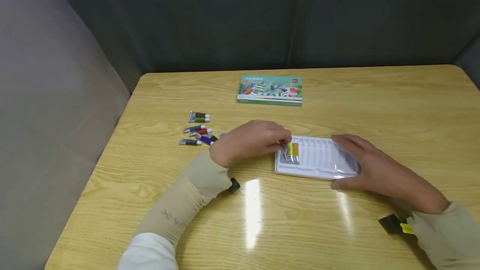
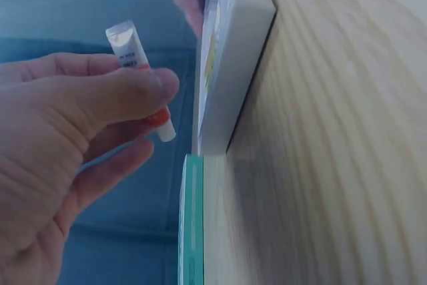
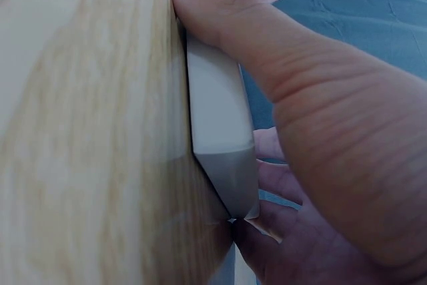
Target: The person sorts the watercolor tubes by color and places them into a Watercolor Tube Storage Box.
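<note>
My left hand (image 1: 256,138) is over the left end of a white plastic tray (image 1: 316,153). Between thumb and fingers it pinches a small paint tube (image 2: 127,43) with an orange band and a white cap, tilted above the tray in the left wrist view. A few paint tubes (image 1: 295,154), yellow and ochre among them, lie side by side in the tray's left slots. At the tray's right end, my right hand (image 1: 369,168) grips it, thumb on the near edge and fingers on the far side. The hand partly hides that end.
Several loose paint tubes (image 1: 201,131) in dark, green, red and purple lie left of the tray, some partly behind my left forearm. A flat green illustrated box (image 1: 269,91) lies farther back on the wooden table (image 1: 180,228). Dark cloth (image 1: 225,20) hangs behind the table.
</note>
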`<state>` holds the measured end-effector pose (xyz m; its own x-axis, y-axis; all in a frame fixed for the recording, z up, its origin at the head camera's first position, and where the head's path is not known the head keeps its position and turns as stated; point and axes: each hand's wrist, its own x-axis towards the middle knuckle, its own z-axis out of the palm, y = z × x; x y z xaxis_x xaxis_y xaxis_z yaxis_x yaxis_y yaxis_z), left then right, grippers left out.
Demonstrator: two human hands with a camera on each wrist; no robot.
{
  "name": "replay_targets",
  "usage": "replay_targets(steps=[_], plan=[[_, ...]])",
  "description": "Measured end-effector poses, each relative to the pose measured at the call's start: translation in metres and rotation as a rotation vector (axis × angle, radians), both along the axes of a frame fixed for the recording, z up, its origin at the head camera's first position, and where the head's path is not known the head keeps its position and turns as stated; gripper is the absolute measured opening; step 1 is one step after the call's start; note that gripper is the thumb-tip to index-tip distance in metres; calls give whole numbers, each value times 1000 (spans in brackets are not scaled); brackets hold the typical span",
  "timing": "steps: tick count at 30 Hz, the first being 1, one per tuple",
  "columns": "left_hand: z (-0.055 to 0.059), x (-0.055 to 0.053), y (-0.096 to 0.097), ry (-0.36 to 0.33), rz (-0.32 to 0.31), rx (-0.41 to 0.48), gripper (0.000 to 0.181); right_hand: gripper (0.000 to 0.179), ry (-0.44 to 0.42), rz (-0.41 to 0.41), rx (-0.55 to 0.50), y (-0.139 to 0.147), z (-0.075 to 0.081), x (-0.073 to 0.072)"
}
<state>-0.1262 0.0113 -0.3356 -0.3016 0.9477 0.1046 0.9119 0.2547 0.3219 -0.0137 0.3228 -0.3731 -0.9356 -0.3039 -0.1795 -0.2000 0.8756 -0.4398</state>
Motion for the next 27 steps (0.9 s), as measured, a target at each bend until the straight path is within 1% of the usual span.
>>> replay_targets(steps=[3, 7, 9, 14, 17, 21, 27], plan=[[2, -1, 12, 35, -35, -44, 9, 126, -3, -1, 2, -1, 1, -1], [3, -3, 28, 95, -81, -117, 15, 122, 18, 9, -3, 0, 1, -1], [4, -4, 36, 109, -102, -139, 16, 120, 30, 14, -12, 0, 0, 0], [8, -3, 53, 105, -149, -179, 19, 120, 39, 21, -15, 1, 0, 0], [10, -1, 61, 99, -171, -211, 22, 119, 45, 27, -18, 1, 0, 1], [10, 1, 66, 78, -181, -255, 25, 118, 40, 26, -23, 1, 1, 2], [10, 0, 71, 16, -185, -298, 24, 118, 48, 21, -14, 1, 2, 2]])
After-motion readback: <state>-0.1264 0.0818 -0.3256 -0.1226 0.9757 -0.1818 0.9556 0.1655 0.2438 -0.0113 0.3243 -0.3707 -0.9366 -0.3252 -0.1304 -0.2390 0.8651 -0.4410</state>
